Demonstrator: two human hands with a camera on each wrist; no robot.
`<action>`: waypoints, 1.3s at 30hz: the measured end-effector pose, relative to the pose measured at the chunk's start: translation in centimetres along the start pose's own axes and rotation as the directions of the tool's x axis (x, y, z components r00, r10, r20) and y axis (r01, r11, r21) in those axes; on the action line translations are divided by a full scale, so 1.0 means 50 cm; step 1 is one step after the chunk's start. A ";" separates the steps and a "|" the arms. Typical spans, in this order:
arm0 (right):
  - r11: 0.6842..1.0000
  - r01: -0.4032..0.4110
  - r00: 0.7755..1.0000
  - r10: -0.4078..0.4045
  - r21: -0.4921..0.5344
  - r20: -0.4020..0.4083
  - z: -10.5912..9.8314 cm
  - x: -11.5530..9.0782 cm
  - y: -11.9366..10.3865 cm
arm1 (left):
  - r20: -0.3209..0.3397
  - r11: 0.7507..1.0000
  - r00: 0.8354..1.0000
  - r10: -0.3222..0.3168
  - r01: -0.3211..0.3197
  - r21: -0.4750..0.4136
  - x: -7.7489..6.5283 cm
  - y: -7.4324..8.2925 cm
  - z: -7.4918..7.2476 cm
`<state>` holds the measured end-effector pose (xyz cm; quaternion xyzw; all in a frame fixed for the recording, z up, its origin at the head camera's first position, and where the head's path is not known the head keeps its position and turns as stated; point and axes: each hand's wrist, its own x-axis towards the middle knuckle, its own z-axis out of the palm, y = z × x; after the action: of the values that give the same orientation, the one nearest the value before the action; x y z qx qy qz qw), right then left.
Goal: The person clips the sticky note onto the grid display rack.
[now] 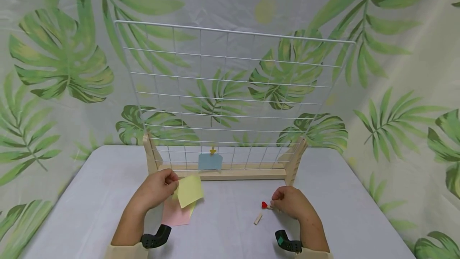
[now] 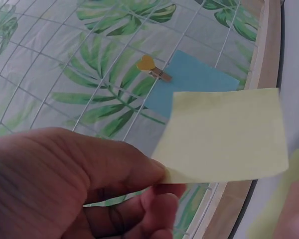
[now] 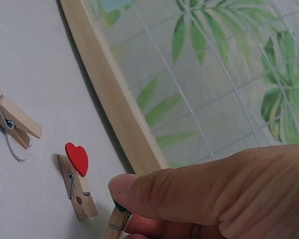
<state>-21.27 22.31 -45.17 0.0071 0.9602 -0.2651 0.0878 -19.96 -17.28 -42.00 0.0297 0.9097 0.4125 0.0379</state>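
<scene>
Between thumb and fingers, my left hand point(image 1: 158, 187) pinches a yellow sticky note point(image 2: 226, 137) by one corner, above a pink note point(image 1: 174, 213) and another yellow note point(image 2: 269, 209) on the table. My right hand point(image 1: 292, 202) pinches a small wooden clothespin point(image 3: 115, 223); a bit of dark green shows under the thumb. Beside it on the table lie a clothespin with a red heart point(image 3: 77, 159) and another wooden clothespin point(image 3: 15, 117). A blue note point(image 1: 210, 162) hangs on the wire grid, held by a clothespin with a yellow heart point(image 2: 146, 62).
The white wire grid point(image 1: 226, 79) stands upright in a wooden base point(image 1: 248, 174) at the back of the white-covered table point(image 1: 223, 231). Behind it hangs a leaf-print cloth point(image 1: 395, 71). Black wrist devices point(image 1: 156, 238) sit at both wrists.
</scene>
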 end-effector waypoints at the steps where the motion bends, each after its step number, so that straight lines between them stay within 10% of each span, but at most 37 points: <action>1: 1.000 -0.001 1.000 0.001 0.001 0.002 0.000 0.000 -0.001 | -0.010 1.000 1.000 0.000 0.000 -0.006 0.000 0.000 0.000; 18: 0.998 0.064 0.995 -0.065 -0.016 -0.077 -0.011 -0.005 -0.023 | -0.138 0.968 0.990 0.013 -0.047 -0.246 0.004 -0.003 -0.016; 39: 0.946 0.325 0.885 -0.306 -0.005 -0.350 -0.017 -0.028 -0.169 | -0.266 0.653 0.948 -0.174 -0.091 -0.752 0.040 0.008 0.007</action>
<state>-20.53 15.50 -39.93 -0.1003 0.9413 -0.2962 -0.1267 -21.92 -16.57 -42.03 -0.0760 0.6492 0.7516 -0.0891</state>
